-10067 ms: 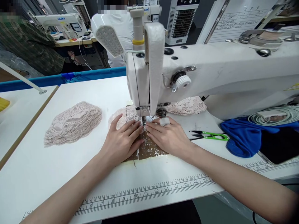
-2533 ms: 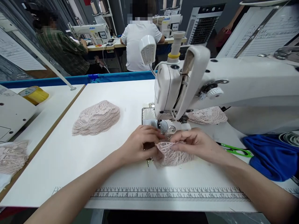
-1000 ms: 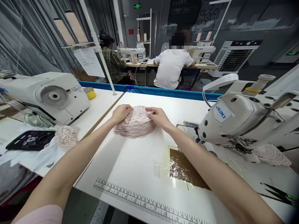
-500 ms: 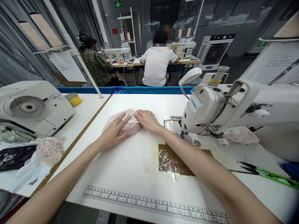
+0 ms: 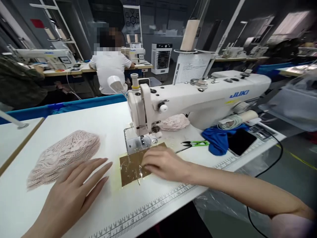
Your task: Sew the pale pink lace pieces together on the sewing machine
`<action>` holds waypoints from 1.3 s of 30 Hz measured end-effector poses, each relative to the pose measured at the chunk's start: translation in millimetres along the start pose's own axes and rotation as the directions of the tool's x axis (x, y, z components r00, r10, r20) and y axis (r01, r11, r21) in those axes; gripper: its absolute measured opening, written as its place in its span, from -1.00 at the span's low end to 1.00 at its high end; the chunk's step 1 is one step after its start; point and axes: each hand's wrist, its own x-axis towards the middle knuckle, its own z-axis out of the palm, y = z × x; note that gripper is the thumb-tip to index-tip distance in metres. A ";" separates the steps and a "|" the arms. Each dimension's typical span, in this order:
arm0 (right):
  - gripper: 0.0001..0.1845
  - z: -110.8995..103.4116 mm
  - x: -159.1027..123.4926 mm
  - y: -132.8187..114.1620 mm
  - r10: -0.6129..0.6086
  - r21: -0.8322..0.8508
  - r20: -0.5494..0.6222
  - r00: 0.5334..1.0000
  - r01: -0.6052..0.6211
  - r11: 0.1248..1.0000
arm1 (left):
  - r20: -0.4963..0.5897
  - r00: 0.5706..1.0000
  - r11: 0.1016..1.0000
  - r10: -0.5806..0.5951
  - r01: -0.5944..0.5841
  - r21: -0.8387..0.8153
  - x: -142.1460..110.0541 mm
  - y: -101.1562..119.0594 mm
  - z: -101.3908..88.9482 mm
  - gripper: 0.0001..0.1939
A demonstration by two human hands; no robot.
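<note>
A stack of pale pink lace pieces (image 5: 66, 153) lies on the white table at left. My left hand (image 5: 76, 188) rests at its near edge, fingers stretched out and slightly apart, gripping nothing. Over the brown patch (image 5: 131, 168) taped in front of the sewing machine, my right hand (image 5: 164, 163) has its fingers curled together; no object shows in them. The white sewing machine (image 5: 141, 109) stands just beyond that hand, its metal needle plate (image 5: 136, 142) partly visible. More pink lace (image 5: 174, 122) sits under the machine arm.
Green-handled thread snips (image 5: 195, 143) lie right of the needle area, beside a blue cloth (image 5: 218, 140) and a black phone-like slab (image 5: 241, 142). A ruler strip (image 5: 148, 211) runs along the front edge. A person in a white shirt (image 5: 109, 71) sits beyond the blue divider.
The view has swung right. Both hands have left the top of the lace stack: the left has drawn back to its near edge, the right has moved over the brown patch with fingers curled.
</note>
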 end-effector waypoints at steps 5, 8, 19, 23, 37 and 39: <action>-0.79 -54.9 -25.2 55.5 0.334 -0.343 -0.371 0.867 -0.462 0.818 | -0.006 0.994 0.972 0.106 -0.105 -0.210 63.9 45.0 23.3 -0.68; -0.83 -66.8 -22.1 73.8 0.376 -0.344 -0.403 0.834 -0.519 0.783 | -0.034 0.994 0.957 0.108 -0.113 -0.268 83.5 63.7 37.1 -0.72; -0.79 -46.5 -19.3 53.9 0.237 -0.322 -0.210 0.949 -0.296 0.899 | 0.104 0.973 0.891 -0.204 0.229 -0.391 70.5 60.0 45.2 -0.79; -0.71 -19.5 -16.6 8.2 0.202 -0.112 0.025 0.979 -0.198 0.974 | 0.289 0.901 0.822 -0.323 0.419 -0.387 75.9 65.9 45.9 -0.74; -0.60 -19.4 -2.7 -12.7 0.431 0.380 0.097 0.897 -0.433 0.817 | 0.463 0.825 0.502 -0.324 0.564 -0.656 76.6 71.6 41.4 -0.87; -0.61 -26.2 7.2 1.2 0.463 0.414 0.305 0.832 -0.554 0.722 | 0.447 0.837 0.465 -0.317 0.548 -0.696 79.0 72.2 39.8 -0.91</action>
